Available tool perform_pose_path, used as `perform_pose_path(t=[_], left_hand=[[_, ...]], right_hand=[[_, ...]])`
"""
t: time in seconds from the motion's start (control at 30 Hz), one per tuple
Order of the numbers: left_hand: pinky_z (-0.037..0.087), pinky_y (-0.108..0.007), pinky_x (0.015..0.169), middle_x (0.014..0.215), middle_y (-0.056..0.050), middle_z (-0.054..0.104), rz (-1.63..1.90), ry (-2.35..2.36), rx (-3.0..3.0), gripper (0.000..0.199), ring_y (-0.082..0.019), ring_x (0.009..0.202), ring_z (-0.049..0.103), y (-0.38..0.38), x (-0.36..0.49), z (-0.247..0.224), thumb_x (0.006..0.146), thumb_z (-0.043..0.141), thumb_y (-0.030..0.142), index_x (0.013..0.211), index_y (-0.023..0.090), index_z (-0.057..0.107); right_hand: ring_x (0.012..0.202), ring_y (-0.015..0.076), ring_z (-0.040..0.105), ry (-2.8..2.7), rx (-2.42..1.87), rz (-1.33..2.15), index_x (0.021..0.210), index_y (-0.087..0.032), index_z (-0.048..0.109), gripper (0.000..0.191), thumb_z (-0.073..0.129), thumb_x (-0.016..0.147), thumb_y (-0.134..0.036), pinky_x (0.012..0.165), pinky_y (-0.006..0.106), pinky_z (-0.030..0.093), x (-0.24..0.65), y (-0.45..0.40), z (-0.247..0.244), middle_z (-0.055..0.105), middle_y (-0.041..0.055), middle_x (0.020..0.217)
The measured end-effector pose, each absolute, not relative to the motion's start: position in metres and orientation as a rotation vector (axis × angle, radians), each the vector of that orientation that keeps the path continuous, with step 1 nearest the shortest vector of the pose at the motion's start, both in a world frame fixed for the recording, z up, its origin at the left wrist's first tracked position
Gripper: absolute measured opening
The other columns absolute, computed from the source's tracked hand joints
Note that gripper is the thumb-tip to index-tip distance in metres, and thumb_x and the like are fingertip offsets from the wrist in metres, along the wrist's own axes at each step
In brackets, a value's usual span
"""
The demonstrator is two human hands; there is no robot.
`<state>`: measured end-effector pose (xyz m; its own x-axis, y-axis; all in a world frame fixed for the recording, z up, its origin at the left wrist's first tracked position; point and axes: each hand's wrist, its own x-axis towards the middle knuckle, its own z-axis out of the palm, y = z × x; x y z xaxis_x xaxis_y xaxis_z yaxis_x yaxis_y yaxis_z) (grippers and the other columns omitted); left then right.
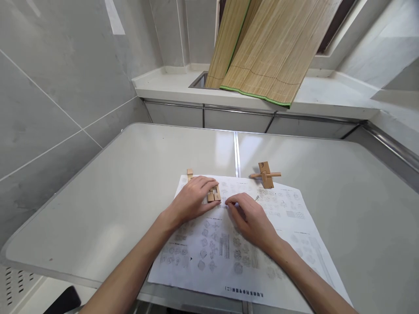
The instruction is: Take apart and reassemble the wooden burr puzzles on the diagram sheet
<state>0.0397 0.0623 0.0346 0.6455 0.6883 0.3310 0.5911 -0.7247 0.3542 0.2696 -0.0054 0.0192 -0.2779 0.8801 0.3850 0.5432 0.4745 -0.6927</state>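
Note:
A small wooden block puzzle [214, 194], a light frame with blocks and a gap inside, lies on the printed sheet. My left hand [196, 194] is wrapped round it from the left, thumb on the near side and fingers across the far side, hiding part of it. To its right, just apart from the puzzle, my right hand [248, 213] rests over the sheet with curled fingers and thumb together. Whether anything small sits in that pinch is hidden. Beyond my left hand stands a small wooden block piece [190, 172]. The paper sheet [186, 272] carries rows of printed diagrams.
At the sheet's far right edge lies a crossed wooden piece [266, 175] with a flat marked board and a stick. A white folding table [98, 209] with a centre seam carries everything. Behind it, a bamboo mat [268, 56] hangs over a counter [170, 89] with a sink.

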Motion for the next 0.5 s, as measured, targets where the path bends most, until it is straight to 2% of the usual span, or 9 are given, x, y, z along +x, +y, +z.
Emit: perform_pose_path(t=[0.17, 0.33, 0.4, 0.5], left_hand=[[0.048, -0.055, 0.115, 0.134, -0.01, 0.072, 0.709, 1.204, 2.664, 0.041, -0.031, 0.127, 0.065, 0.073, 0.027, 0.037, 0.094, 0.075, 0.036, 0.132, 0.023, 0.063], [0.025, -0.063, 0.131, 0.131, -0.006, 0.074, 0.77, 1.269, 2.634, 0.041, -0.034, 0.144, 0.051, 0.079, 0.02, 0.035, 0.093, 0.075, 0.038, 0.13, 0.025, 0.062], [0.028, -0.063, 0.13, 0.13, -0.005, 0.074, 0.771, 1.281, 2.571, 0.041, -0.035, 0.146, 0.049, 0.08, 0.018, 0.033, 0.094, 0.073, 0.04, 0.131, 0.026, 0.062], [0.048, -0.055, 0.117, 0.132, -0.006, 0.072, 0.756, 1.278, 2.484, 0.043, -0.033, 0.138, 0.056, 0.082, 0.016, 0.032, 0.094, 0.072, 0.042, 0.133, 0.027, 0.06]], right_hand=[[0.081, 0.0228, 0.064, -1.976, -1.165, 0.572, 0.102, -0.024, 0.063, 0.016, 0.048, 0.109, -0.021, 0.071, 0.039, 0.053, 0.269, -0.008, 0.019, 0.073, 0.0072, 0.093], [0.079, 0.0229, 0.065, -1.97, -1.173, 0.595, 0.102, -0.024, 0.064, 0.018, 0.047, 0.11, -0.024, 0.069, 0.038, 0.053, 0.269, -0.009, 0.019, 0.073, 0.0078, 0.093], [0.076, 0.0222, 0.063, -1.962, -1.19, 0.602, 0.102, -0.024, 0.064, 0.018, 0.048, 0.109, -0.025, 0.067, 0.037, 0.052, 0.269, -0.009, 0.019, 0.072, 0.0074, 0.092], [0.074, 0.0213, 0.062, -1.957, -1.201, 0.605, 0.101, -0.024, 0.064, 0.018, 0.048, 0.109, -0.024, 0.066, 0.036, 0.05, 0.27, -0.009, 0.02, 0.072, 0.0067, 0.091]])
